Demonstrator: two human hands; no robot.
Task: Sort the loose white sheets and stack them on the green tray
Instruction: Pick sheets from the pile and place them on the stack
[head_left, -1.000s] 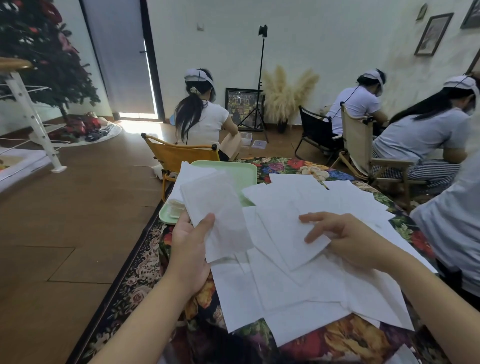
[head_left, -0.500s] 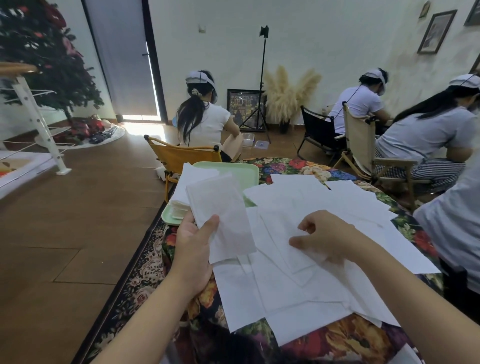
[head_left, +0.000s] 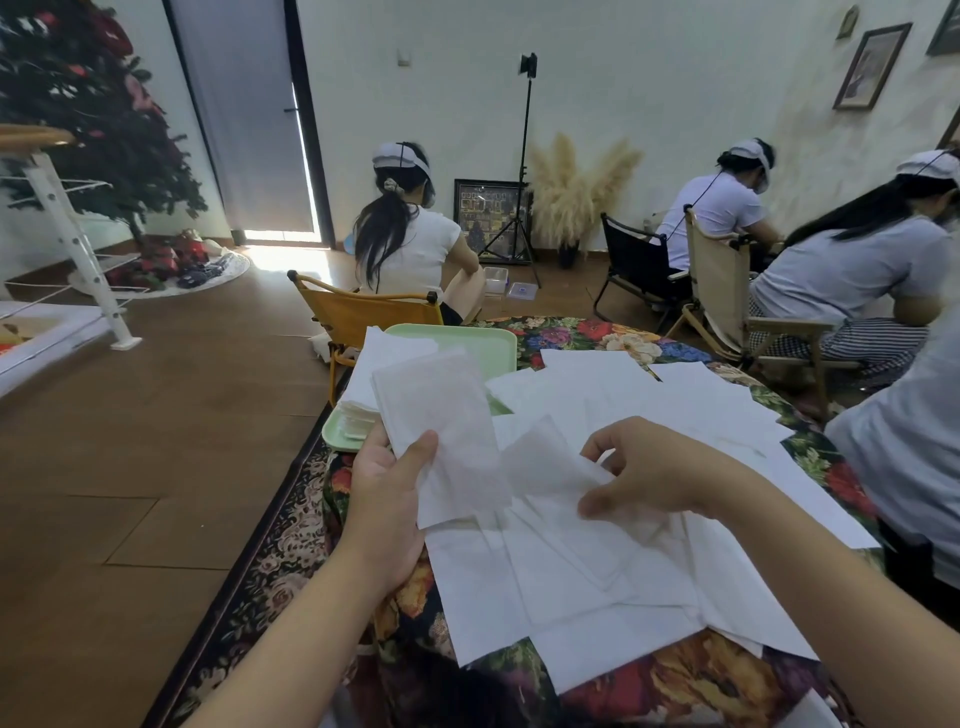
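1. Nearest us, the loose white sheets lie overlapped on the floral-clothed table, on our side of the green tray.
2. Since a second ago the right hand has curled and lifted one translucent sheet off that pile; its fingers now pinch the sheet's edge.
3. The left hand still grips a held sheet upright, thumb across its face, just this side of the tray.
4. On the tray's near corner sits a stack of sorted sheets.
5. We judge sorting well short of complete; the pinched sheet probably joins the held one.
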